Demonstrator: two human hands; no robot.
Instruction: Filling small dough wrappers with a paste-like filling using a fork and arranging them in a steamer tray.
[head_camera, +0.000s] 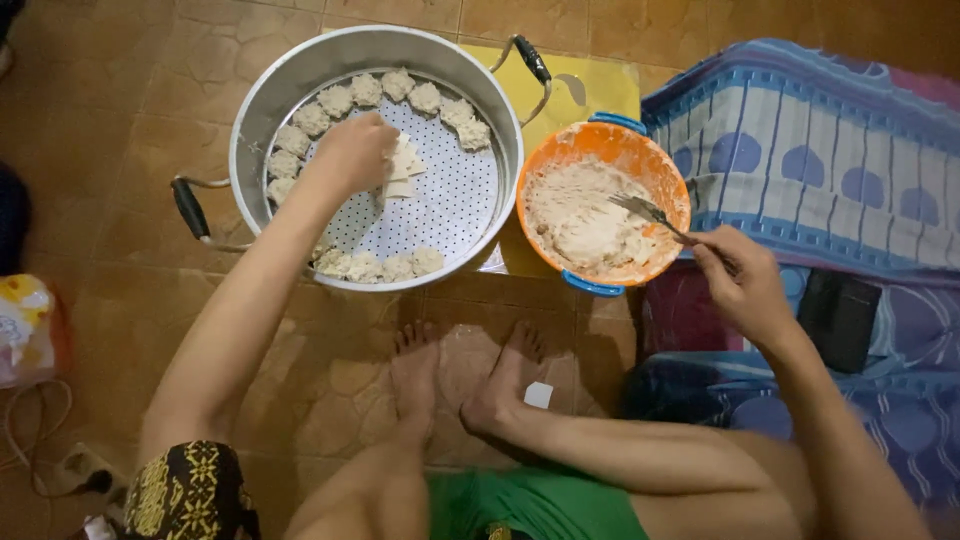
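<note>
Wrappers (402, 168), a small stack of pale squares, sit in the middle of the steamer tray (450, 200), and the left hand (352, 152) is right on them, fingers curled down and pinching the stack's edge. How many sheets are in that stack, can't tell from here. Around the tray's rim, the dumplings (340, 100): about ten along the far arc, from the left side up and over to the right, and about four more along the near edge, partly behind the forearm. So roughly fourteen, all pale and lumpy, touching or nearly touching their neighbours. The tray is a round perforated plate set inside one big metal pot (262, 110) with two black-gripped handles, standing on the tiled floor (120, 120).

Over to the right, one orange bowl (655, 165) with blue handles, just beside the pot, its inside smeared and holding a heap of pale filling (580, 215). One fork (650, 213) has its tines over that filling, and the right hand (742, 282) is closed around the fork's handle at the bowl's near right rim. A yellow board (590, 90) lies under the bowl's far side. Two bare feet rest on the floor below the pot, and a striped blue blanket (800, 150) lies at right
</note>
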